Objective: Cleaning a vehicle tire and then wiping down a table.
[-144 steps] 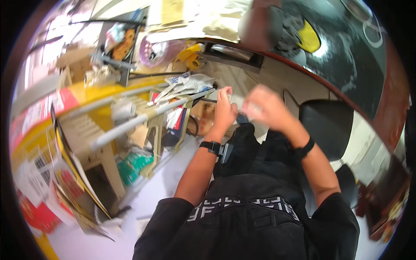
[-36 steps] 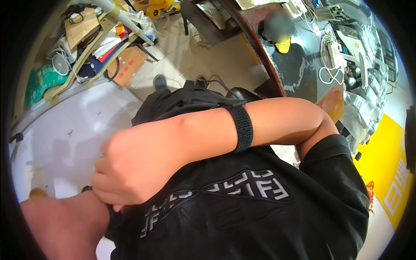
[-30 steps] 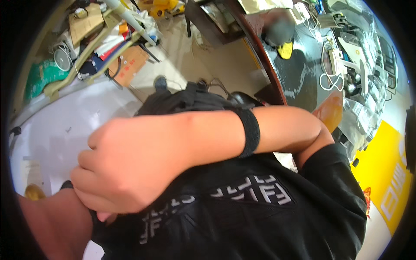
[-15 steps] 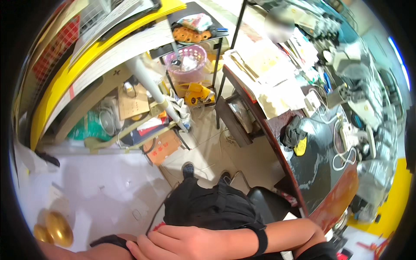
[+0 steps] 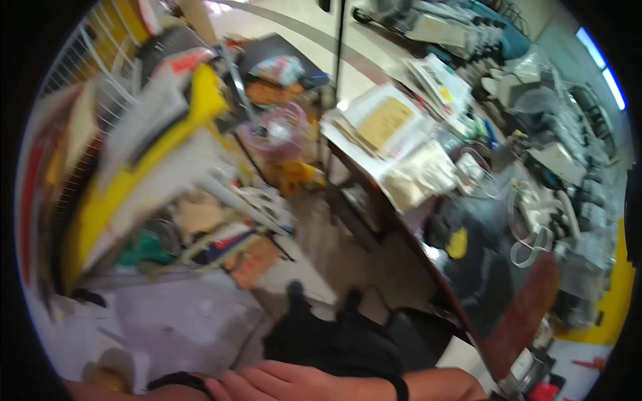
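Since half a second ago the view has swung further up and away from the body, so that only a strip of the person's arms is left along the lower edge, and the whole picture is smeared with motion. At that edge the right hand (image 5: 281,382) lies flat with its fingers stretched out leftward over the left wrist, resting on it beside a dark wristband (image 5: 175,381); it is unclenched and grasps nothing that can be made out. A second black wristband (image 5: 400,387) circles the right forearm. The left hand is cut off below the lower left edge, so I cannot tell how it is held. Taking the right hand as landmark: just above it are the person's dark trousers (image 5: 334,341) with two dark shoes on the pale floor (image 5: 180,321). Up and to the right of the hand runs a long tabletop (image 5: 521,314) with a reddish-brown edge, carrying stacked papers (image 5: 388,123), a dark cloth with a small yellow thing (image 5: 458,242) on it, and loops of white cable (image 5: 535,234). Up and to the left of the hand stands a yellow rack (image 5: 144,167) crowded with boxes and loose packaging, and above the hand, farther off, sits a pink round container (image 5: 277,130).
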A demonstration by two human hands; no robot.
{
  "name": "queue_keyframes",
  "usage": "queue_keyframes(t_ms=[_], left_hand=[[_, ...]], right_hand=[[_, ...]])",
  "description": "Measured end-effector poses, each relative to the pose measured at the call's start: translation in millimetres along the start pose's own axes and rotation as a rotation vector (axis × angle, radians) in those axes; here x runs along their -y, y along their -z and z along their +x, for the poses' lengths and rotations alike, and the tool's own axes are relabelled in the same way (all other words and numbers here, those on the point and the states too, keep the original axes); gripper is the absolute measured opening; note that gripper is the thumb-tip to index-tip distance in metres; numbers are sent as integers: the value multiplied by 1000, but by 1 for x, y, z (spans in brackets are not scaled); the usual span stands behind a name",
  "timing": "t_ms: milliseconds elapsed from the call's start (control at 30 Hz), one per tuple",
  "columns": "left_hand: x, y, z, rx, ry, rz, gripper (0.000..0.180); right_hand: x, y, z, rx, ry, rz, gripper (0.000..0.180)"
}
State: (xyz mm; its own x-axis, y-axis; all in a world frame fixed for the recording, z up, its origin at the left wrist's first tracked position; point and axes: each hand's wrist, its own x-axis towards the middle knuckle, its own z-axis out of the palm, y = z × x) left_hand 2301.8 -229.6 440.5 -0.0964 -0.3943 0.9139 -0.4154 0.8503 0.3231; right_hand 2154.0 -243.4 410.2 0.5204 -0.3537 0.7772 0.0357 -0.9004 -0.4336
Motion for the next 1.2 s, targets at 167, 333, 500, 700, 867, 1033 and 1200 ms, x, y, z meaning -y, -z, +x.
queue_keyframes(t_ms=[167, 333, 500, 700, 867, 1033, 1200], left_hand=[[-18, -42, 12, 16, 4, 80, 41], [-25, -27, 8, -7, 5, 46, 43], [-32, -12, 11, 0, 15, 16, 45], [-32, -11, 15, 23, 13, -27, 48], [-20, -17, 21, 35, 8, -56, 50], [-18, -15, 21, 42, 9, -48, 52], [-18, -17, 21, 32, 6, -83, 54]], right_hand=[[-27, 20, -27, -46, -15, 179, 32], [-27, 8, -37, 1, 40, 103, 32], [-11, 1, -34, -30, 31, 108, 36], [-6, -4, -26, -113, 57, 67, 39], [-5, 8, -24, -65, -35, 100, 38], [-3, 9, -34, -64, -27, 147, 37], [2, 2, -35, -169, -17, 79, 30]])
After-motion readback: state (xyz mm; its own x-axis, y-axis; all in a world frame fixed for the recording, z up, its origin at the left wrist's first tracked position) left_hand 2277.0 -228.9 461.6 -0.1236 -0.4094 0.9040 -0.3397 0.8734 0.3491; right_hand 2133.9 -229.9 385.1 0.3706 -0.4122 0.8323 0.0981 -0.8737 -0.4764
